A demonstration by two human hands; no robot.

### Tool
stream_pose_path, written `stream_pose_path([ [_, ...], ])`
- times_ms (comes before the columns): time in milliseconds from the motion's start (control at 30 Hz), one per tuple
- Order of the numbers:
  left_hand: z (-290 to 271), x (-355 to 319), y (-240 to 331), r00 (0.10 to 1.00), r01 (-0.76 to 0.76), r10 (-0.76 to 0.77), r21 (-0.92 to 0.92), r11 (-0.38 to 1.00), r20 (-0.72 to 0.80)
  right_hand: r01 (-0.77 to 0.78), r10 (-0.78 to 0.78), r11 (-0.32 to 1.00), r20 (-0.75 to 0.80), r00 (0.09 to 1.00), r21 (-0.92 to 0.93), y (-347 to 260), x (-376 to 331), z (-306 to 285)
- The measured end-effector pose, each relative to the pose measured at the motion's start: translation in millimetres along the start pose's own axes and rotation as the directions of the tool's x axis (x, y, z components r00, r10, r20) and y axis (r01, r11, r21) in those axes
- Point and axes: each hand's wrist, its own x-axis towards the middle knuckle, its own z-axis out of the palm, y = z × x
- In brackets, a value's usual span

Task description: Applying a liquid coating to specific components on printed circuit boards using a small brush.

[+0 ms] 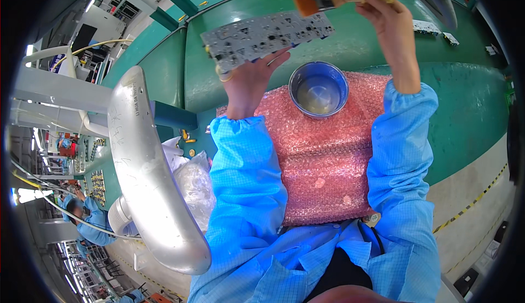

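1. From where I stand, the circuit board (268,35) is up in the air beyond the bowl (341,84), tilted and clear of the table (459,117). The left hand (246,87) has its grip closed on the board's near edge, though the board hides some of the fingers.

2. The board is long, thin and flat, grey, with small parts dotted across the face on view. I'd judge it light and fairly stiff, but not something to bend or knock, since those little parts could snap off.

3. The best place to take hold would be the bare edges, fingers underneath and nothing pressing on the parts. Being so long, it may want to tip if held near one end only. If its face is wet, it could be slippery; I can't tell from here.

4. The right hand (392,24) has its grip clamped on the wooden handle of the brush (324,0). The orange bristles are by the board's far edge; I can't say whether they touch. The brush should be light, firm in the handle and soft at the tip.

5. The bowl sits on the pink bubble wrap (322,166) with some liquid inside, so it would be best lifted level by its sides. The wrap looks soft and springy, a kind bed for fragile things.
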Motion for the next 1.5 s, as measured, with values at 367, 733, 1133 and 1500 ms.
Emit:
stream_pose_path([
  [367, 16.8, 1.3, -12.2, 0.996, 0.008, -0.02, 0.142, 0.99, 0.082, -0.035, -0.024, 0.973, 0.251, 0.968, 0.228, -3.9, -44.6, 71.5],
  [733, 13.9, -1.7, -9.6, 0.999, -0.007, -0.001, 0.157, 0.988, 0.05, 0.011, -0.033, 0.995, 0.225, 0.974, 0.099, 0.8, -38.4, 63.7],
  [1133, -5.3, 0.6, 17.1, 0.997, -0.079, 0.08, -0.02, 0.997, 0.018, 0.258, -0.272, 0.855, 0.035, 0.962, -0.45, 0.5, 5.1, -21.9],
  [1500, 4.2, 4.1, 15.4, 0.961, -0.137, 0.154, 0.09, 0.987, -0.232, 0.36, -0.101, 0.744, 0.438, 0.893, -0.563, -15.5, -14.2, 5.8],
])
